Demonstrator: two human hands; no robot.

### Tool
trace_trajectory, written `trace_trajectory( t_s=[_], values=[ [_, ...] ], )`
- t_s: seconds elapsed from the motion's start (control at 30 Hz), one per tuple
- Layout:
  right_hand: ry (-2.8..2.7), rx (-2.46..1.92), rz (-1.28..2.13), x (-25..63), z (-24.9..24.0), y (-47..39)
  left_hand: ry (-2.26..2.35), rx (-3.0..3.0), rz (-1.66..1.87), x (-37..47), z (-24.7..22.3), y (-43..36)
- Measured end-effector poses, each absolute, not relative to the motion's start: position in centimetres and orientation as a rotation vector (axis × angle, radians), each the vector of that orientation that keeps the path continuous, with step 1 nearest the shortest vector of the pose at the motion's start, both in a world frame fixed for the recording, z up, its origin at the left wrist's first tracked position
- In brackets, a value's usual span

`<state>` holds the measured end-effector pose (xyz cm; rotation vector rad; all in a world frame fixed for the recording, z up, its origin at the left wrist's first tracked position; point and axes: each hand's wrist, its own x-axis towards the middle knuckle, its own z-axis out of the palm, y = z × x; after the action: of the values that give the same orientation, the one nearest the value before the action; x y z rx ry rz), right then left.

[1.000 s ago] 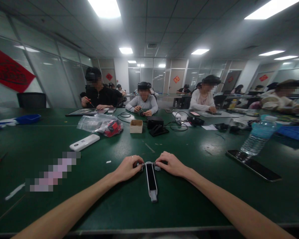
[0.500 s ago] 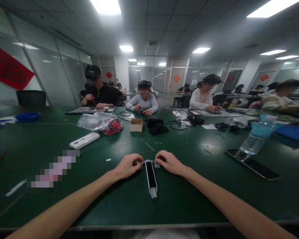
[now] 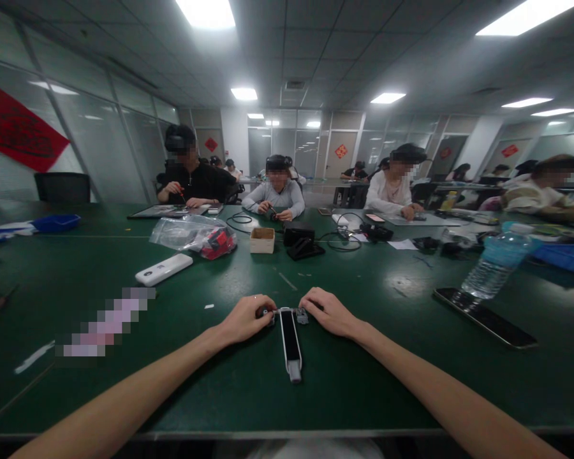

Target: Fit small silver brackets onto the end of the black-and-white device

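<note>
A slim white device with a long black panel (image 3: 291, 338) and a grey end piece lies on the green table, its far end between my hands. My left hand (image 3: 249, 317) is closed, thumb and fingers pinched on a small grey part (image 3: 268, 317) beside that far end. On the other side, the curled fingers of my right hand (image 3: 326, 312) touch a second small grey part (image 3: 301, 316). Fine details of both parts are too small to make out, and my fingers partly cover them.
A white oblong device (image 3: 164, 270) and a plastic bag with red items (image 3: 196, 236) are at the left. Ahead stand a small box (image 3: 262, 241) and a black stand (image 3: 304, 245). A water bottle (image 3: 495, 264) and a phone (image 3: 485, 319) are at the right. Several people sit across the table.
The view has shifted very slightly. My right fingertips have risen a little, leaving more of the right grey part showing. My left hand and the slim device look the same.
</note>
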<state>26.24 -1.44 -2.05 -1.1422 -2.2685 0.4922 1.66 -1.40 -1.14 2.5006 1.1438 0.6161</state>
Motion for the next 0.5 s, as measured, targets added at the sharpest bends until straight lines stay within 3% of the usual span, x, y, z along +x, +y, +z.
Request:
trace_trajectory(
  t_s=[0.5],
  values=[
    [-2.253, -1.124, 0.444, 26.25, -2.02, -1.41, 1.176, 2.486, 0.599, 1.59, -1.26, -1.30]
  ],
)
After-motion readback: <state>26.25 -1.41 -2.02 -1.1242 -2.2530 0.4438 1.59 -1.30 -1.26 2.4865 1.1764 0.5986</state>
